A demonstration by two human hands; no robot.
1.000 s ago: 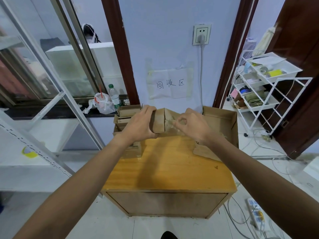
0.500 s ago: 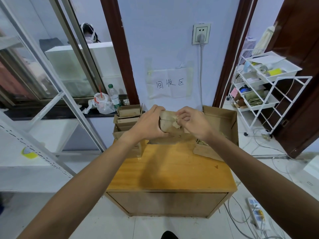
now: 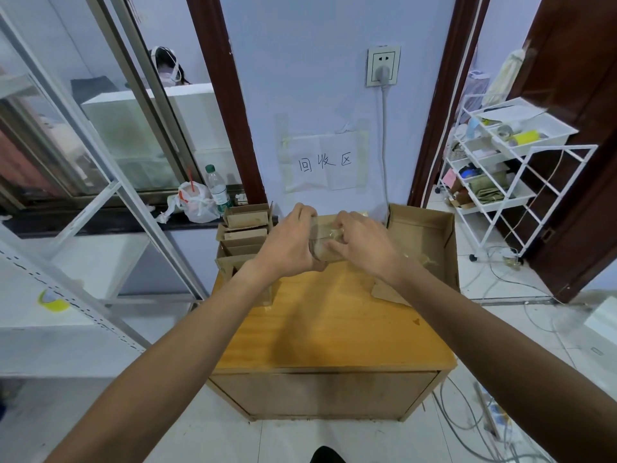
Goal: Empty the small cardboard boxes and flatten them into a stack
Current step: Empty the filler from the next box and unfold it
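A small brown cardboard box (image 3: 325, 240) is held above the far edge of the wooden cabinet top (image 3: 330, 325). My left hand (image 3: 288, 243) grips its left end, fingers curled over the top. My right hand (image 3: 362, 242) grips its right side, fingertips at a strip of clear tape on the box. Much of the box is hidden behind both hands. Several more small open boxes (image 3: 245, 233) stand in a stack at the cabinet's back left corner.
A large open cardboard box (image 3: 424, 242) sits on the cabinet's right side. A white wire cart (image 3: 500, 168) with supplies stands to the right, cables on the floor below. A plastic bag (image 3: 197, 203) and a bottle (image 3: 217, 190) rest on the left sill.
Both hands lowered the small box slightly and closed in around it. The box turned so its open end no longer shows, and my right hand's fingers moved onto its taped face.
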